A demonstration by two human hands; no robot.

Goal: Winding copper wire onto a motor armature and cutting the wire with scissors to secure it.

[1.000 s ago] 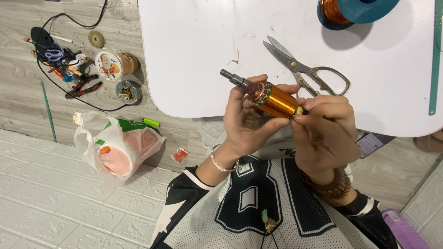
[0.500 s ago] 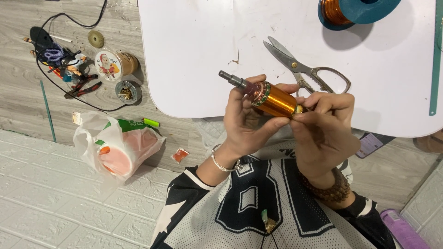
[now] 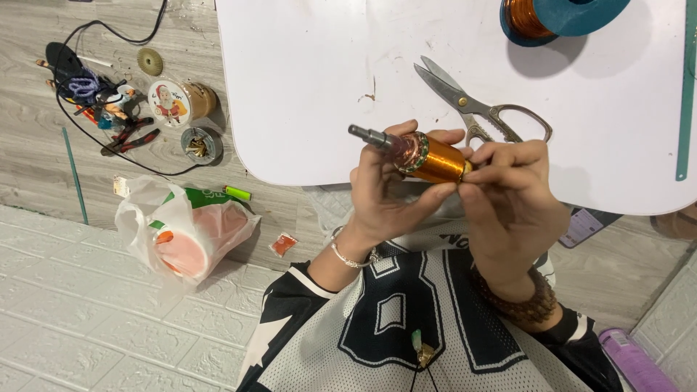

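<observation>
A motor rotor (image 3: 428, 157) wound with shiny copper wire, with a grey steel shaft sticking out to the upper left, is held over the near edge of a white table (image 3: 327, 80). My left hand (image 3: 388, 196) wraps around it from below, fingers on the copper-coloured end by the shaft. My right hand (image 3: 512, 199) pinches the rotor's other end with its fingertips. Both wrists wear bracelets. The rotor is tilted, shaft end slightly higher.
Steel scissors (image 3: 475, 109) lie on the table just beyond my hands. A teal spool of copper wire (image 3: 555, 16) stands at the far edge. On the wooden floor to the left: a plastic bag (image 3: 181, 225), pliers, cables, small tins (image 3: 174, 101), a green lighter (image 3: 237, 193).
The rotor and both hands have stayed almost still; the shaft end has shifted very slightly as my fingers adjust on it.
</observation>
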